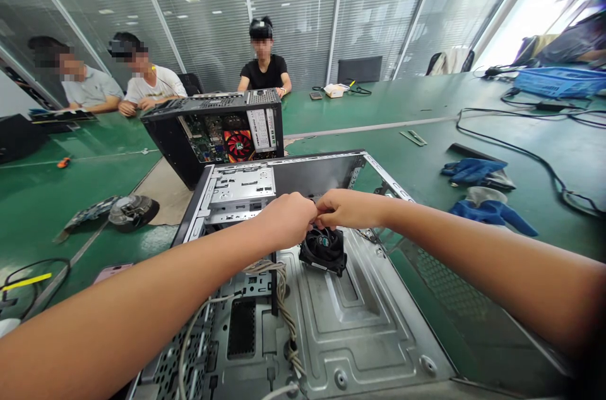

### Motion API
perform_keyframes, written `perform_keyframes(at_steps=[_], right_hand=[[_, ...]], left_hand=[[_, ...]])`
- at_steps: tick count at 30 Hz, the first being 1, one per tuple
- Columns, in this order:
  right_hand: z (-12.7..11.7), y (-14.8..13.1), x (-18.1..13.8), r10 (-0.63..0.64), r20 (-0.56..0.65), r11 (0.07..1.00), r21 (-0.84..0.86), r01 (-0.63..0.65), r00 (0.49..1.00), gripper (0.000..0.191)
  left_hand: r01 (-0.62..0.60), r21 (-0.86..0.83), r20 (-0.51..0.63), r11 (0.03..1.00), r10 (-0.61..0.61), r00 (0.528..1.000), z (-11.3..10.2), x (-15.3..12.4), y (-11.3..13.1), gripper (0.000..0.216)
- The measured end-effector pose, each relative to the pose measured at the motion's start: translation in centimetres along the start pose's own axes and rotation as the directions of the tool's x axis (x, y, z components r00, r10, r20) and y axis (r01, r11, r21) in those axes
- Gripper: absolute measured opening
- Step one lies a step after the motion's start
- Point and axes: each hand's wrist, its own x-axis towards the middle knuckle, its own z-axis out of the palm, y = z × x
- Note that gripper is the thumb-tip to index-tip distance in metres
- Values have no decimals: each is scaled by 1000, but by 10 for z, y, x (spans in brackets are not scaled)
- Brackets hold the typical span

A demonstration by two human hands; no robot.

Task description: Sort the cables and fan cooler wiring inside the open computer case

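Note:
Over the open computer case [402,337], my left hand [294,216] and my right hand [341,207] meet with their fingertips together. Both are closed in a pinch. Whatever lies between the fingers is too small and covered to make out. Just below them a black cooling fan [324,247] sits tilted above the case's bare metal floor. Whether the fingers touch the fan or its wire cannot be told. A twisted bundle of grey cables [285,311] runs along the case's middle, left of the fan. The metal drive bay [242,184] stands beyond my left hand.
Behind the case stands a second computer tower [165,141] with a red fan. A round heatsink fan [133,212] lies on the left. Blue gloves [476,171], black cables [516,129] and a blue basket [558,81] are on the right. Several people sit across the green table [379,113].

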Motion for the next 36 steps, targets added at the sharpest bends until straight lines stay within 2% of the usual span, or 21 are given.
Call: perform_keyframes(at_steps=[9,19,31,36], right_hand=[[-1,1,1,-19,-32,999,-50,18,999,14],[0,2,1,-4,10,1000,-16,4,1000,10],[-1,0,0,-24,-4,998,-60,23,1000,9],[1,0,1,23,82,999,24,-25,996,11]], left_hand=[[-7,-111,-3,994,7,1000,2,1,-4,18],[-19,-111,-18,994,18,1000,3,1,-7,17],[-44,-138,-27,989,41,999,4,1,-9,14],[-53,-123,-30,991,50,998,3,1,-8,15]])
